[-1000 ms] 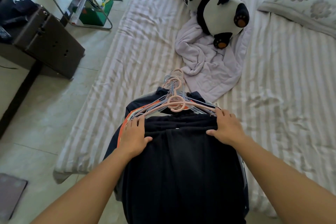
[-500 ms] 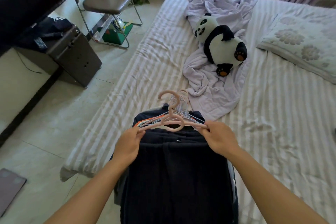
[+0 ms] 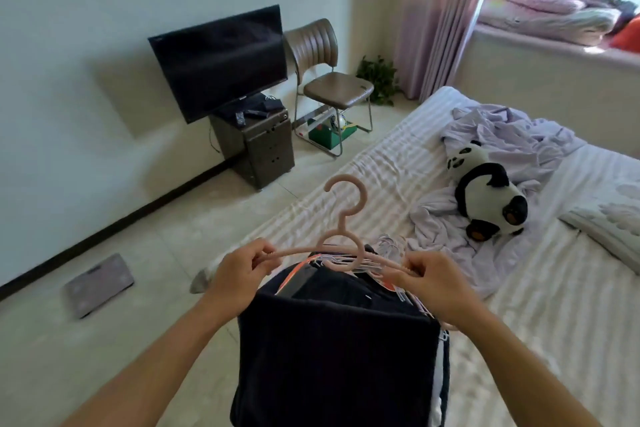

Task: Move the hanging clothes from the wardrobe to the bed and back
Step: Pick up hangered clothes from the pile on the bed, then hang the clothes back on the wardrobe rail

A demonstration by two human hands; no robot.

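Head view. The left hand (image 3: 239, 276) pinches the left tip of a pink hanger (image 3: 343, 246), thumb and curled fingers closed on the thin arm. The right hand (image 3: 434, 282) grips the right tip of the same hanger, fingers curled round it. The hanger spans between the two sets of fingers, lifted clear of the pile, hook upright and above the fingers.

Directly below and between the fingers lies a pile of dark clothes (image 3: 336, 350), navy on top, hanging over the near edge of the bed (image 3: 554, 322). An orange garment edge (image 3: 294, 274) shows just beside the left fingers. More hangers (image 3: 389, 246), pale and thin, lie on the pile just behind the right fingers.

Beyond the right fingers, well apart, a panda plush (image 3: 485, 198) rests on a crumpled lilac sheet (image 3: 502, 142). A patterned pillow (image 3: 609, 229) lies further right.

Beyond the left fingers, across the floor: a dark television (image 3: 221, 59) on the wall, a small cabinet (image 3: 256, 142) beneath it, a brown chair (image 3: 325, 80) beside that, and a scale (image 3: 98, 284) on the tiles to the left.
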